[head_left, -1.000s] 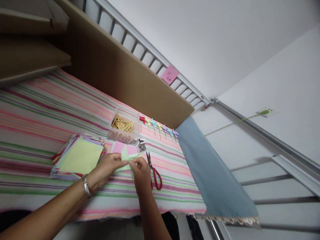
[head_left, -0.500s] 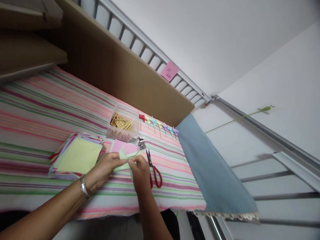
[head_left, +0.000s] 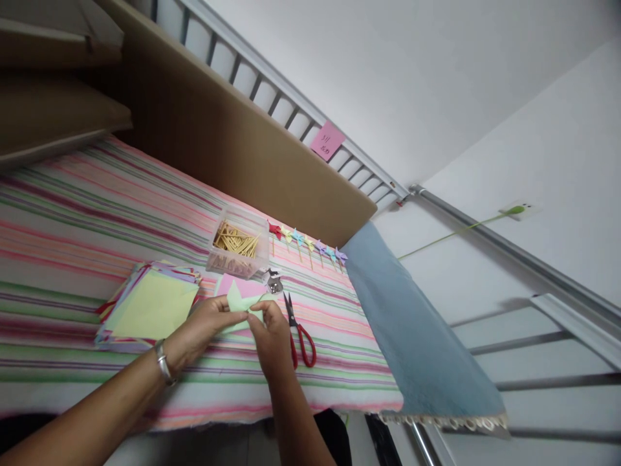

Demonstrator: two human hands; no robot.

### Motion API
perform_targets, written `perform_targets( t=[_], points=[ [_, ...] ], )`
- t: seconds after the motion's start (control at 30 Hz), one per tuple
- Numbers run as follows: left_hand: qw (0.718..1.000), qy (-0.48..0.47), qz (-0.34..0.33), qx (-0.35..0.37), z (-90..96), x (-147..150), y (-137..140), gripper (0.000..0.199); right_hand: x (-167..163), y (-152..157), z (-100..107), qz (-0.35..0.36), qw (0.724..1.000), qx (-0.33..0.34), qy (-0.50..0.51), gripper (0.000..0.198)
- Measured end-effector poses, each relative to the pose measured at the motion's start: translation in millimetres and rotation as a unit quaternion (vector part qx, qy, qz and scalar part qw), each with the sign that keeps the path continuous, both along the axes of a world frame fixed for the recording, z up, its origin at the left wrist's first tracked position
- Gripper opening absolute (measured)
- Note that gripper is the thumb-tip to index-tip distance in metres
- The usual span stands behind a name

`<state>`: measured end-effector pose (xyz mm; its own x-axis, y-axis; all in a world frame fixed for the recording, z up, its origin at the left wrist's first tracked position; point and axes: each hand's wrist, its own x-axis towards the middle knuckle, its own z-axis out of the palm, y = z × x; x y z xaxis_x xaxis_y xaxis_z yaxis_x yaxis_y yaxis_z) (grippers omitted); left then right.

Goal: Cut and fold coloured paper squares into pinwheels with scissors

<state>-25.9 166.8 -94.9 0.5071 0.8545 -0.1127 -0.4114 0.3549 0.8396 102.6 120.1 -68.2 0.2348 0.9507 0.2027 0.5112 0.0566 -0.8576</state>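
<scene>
A pale green paper pinwheel [head_left: 237, 299], partly folded, is held between both hands above the striped cloth. My left hand [head_left: 206, 327] pinches its left side between thumb and fingers. My right hand [head_left: 269, 330] grips the middle and right side, its fingertips meeting the left thumb there. The fingers hide the paper's centre. Just behind lies pink paper [head_left: 247, 285], with small silvery metal pieces [head_left: 274, 281] at its right. Red-handled scissors [head_left: 298, 333] rest beside my right hand, blades slightly apart. Left of my left hand sits a stack of coloured paper squares [head_left: 155, 304], yellow on top.
A clear plastic box [head_left: 237, 243] of wooden sticks stands behind the hands. Several finished paper pinwheels on sticks [head_left: 309, 244] lie in a row beyond it. A cardboard panel [head_left: 252, 155] borders the back, and a blue cloth [head_left: 417, 323] covers the right side.
The green paper's upper left flap has turned and now shows broader, and its right part is drawn in under my right fingers. Both hands stay in nearly the same place.
</scene>
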Motion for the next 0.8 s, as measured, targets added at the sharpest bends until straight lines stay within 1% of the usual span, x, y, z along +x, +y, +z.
perform_targets(
  t=[0.13,0.2,0.27,0.4,0.5,0.57,0.67,0.73,0.8],
  points=[
    [0.998,0.056,0.017,0.017,-9.3,2,3,0.03,0,0,0,0.027,0.999,-0.006,0.028,0.011],
    [0.998,0.06,0.023,0.018,-9.9,2,3,0.031,1,-1,-1,0.039,0.998,-0.006,0.044,0.014],
    [0.999,0.045,0.026,0.008,-6.5,1,3,0.032,2,-2,-1,0.043,0.996,-0.003,0.073,0.019],
    [0.999,0.014,0.042,-0.006,3.7,-1,1,0.032,5,-4,0,0.0,0.988,-0.011,0.156,0.028],
    [0.997,0.053,0.055,-0.006,5.5,-2,0,0.028,7,-4,-1,-0.019,0.98,-0.051,0.191,0.03],
    [0.995,0.082,0.051,0.0,3.8,-1,0,0.025,8,-3,-3,-0.007,0.979,-0.073,0.188,0.023],
    [0.994,0.094,0.048,0.008,0.8,0,0,0.022,10,-3,-6,0.011,0.983,-0.083,0.16,0.015],
    [0.996,0.083,0.04,0.004,0.3,0,-2,0.02,12,-4,-8,0.009,0.985,-0.088,0.151,0.016],
    [0.998,0.052,0.018,-0.006,1.4,1,-3,0.02,15,-4,-10,0.007,0.983,-0.091,0.157,0.017]
  ],
)
